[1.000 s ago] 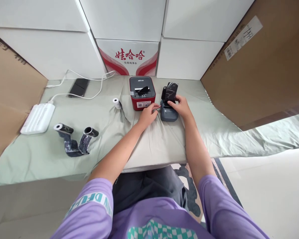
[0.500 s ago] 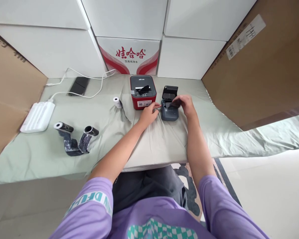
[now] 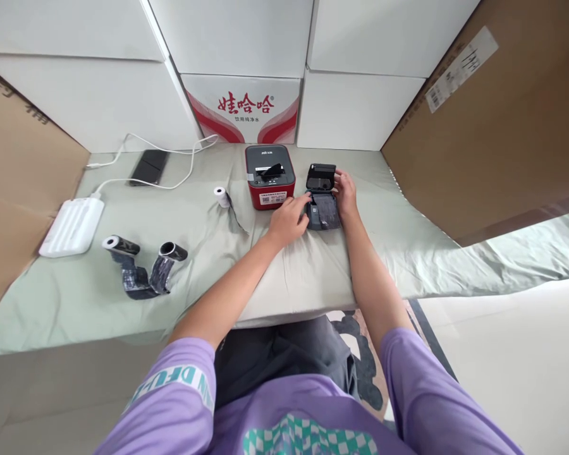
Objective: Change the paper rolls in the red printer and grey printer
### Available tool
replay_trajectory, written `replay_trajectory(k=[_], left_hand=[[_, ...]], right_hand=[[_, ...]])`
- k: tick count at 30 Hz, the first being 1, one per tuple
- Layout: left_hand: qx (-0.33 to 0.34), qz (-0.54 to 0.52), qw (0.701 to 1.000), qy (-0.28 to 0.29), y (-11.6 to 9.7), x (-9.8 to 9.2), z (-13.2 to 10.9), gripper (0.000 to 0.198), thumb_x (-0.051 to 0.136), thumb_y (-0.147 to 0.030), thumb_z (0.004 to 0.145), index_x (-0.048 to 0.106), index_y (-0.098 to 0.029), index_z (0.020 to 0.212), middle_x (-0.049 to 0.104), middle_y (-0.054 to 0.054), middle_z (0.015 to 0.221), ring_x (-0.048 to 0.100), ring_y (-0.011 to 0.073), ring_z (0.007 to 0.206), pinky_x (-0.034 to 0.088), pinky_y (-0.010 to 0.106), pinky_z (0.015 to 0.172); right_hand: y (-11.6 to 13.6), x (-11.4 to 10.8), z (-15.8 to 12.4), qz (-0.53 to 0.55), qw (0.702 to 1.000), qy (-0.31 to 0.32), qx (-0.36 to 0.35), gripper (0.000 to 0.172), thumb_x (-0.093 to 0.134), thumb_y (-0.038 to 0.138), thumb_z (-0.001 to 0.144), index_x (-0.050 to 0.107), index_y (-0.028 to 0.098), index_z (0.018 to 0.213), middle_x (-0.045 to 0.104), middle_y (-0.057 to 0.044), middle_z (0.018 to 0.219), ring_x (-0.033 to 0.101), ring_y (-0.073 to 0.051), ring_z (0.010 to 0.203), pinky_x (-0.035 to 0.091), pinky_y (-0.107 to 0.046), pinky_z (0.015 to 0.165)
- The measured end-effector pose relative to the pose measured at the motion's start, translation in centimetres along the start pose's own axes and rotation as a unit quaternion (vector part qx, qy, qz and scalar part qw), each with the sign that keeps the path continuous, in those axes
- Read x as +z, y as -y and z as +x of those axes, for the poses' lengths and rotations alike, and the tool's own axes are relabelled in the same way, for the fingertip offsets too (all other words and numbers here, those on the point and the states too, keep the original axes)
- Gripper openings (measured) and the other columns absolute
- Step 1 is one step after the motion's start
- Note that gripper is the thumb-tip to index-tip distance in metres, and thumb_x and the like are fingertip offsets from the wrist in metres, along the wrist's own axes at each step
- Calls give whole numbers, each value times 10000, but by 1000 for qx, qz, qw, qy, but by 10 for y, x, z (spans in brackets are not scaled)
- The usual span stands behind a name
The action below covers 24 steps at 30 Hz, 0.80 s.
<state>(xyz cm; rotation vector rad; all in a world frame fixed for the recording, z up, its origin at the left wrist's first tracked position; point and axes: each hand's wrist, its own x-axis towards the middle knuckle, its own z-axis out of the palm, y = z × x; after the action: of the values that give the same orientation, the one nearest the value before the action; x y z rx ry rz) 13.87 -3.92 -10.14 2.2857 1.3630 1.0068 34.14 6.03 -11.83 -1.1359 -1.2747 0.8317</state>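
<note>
A small dark printer (image 3: 317,221) stands on the cloth with its lid (image 3: 321,177) raised. Dark film (image 3: 328,212) lies across its opening and front. My left hand (image 3: 288,221) rests at the printer's left side, fingers bent, partly spread and touching its edge. On the right side, my right hand (image 3: 346,193) is upright beside the raised lid, its fingers apart at the lid's edge. The red and black printer (image 3: 271,174) is just behind my left hand, with a black strip on its top.
Left of the red printer is a small white roll (image 3: 222,197) with a dark strip. Two joined ribbon rolls (image 3: 140,278), a white power bank (image 3: 73,224) and a phone (image 3: 149,167) lie further left. Cardboard boxes (image 3: 493,126) flank the cloth; white boxes (image 3: 360,114) stand behind.
The dark film, lifted in my right hand before, now lies over the front of the printer. My right hand has moved from above the opening to the lid's right side.
</note>
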Motion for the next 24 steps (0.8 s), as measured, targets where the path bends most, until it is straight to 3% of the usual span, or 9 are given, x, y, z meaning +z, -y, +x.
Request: replay_trajectory(k=[4, 8, 13, 16, 20, 24], left_hand=[[125, 30, 990, 64, -4, -1, -1, 637, 561, -149, 846, 542, -260, 1473, 450, 31, 1621, 409, 306, 1443, 358, 481, 1166], [173, 32, 980, 90, -4, 6, -2, 486, 566, -172, 896, 663, -309, 1352, 540, 19, 1554, 401, 303, 1463, 332, 508, 1160], [179, 14, 982, 63, 1, 8, -1, 344, 512, -217, 971, 745, -321, 1203, 659, 21, 1421, 507, 281, 1362, 374, 488, 1108], [170, 19, 984, 48, -1, 5, -2, 373, 528, -223, 955, 711, -309, 1269, 612, 34, 1479, 484, 280, 1399, 361, 469, 1135], [109, 38, 993, 37, -5, 4, -2, 625, 574, -252, 912, 470, -242, 1529, 413, 89, 1641, 349, 275, 1528, 289, 445, 1212], [78, 41, 994, 57, -5, 5, 0, 727, 593, -306, 903, 359, -214, 1585, 407, 109, 1642, 316, 267, 1552, 254, 434, 1235]], right_hand=[[6, 4, -3, 11, 1000, 6, 19, 767, 401, 900, 770, 622, 262, 1135, 703, -76, 1097, 673, -209, 947, 507, -294, 697], [6, 0, -5, -1, 1000, 21, 3, 752, 387, 910, 768, 639, 252, 1030, 700, -69, 983, 681, -212, 927, 538, -328, 750], [6, -9, -5, -38, 998, 58, -9, 505, 604, 715, 789, 681, 243, 952, 710, -52, 927, 670, -208, 913, 541, -368, 867], [10, -16, -6, -97, 990, 93, -27, 365, 702, 568, 762, 723, 228, 895, 718, -42, 890, 635, -202, 855, 530, -379, 889], [15, -27, -6, -127, 978, 165, -3, 331, 704, 504, 794, 749, 216, 952, 710, -14, 848, 573, -157, 688, 531, -329, 725], [15, -33, -5, -113, 968, 220, 42, 435, 755, 512, 779, 735, 222, 1102, 694, 0, 837, 538, -127, 602, 490, -280, 580]])
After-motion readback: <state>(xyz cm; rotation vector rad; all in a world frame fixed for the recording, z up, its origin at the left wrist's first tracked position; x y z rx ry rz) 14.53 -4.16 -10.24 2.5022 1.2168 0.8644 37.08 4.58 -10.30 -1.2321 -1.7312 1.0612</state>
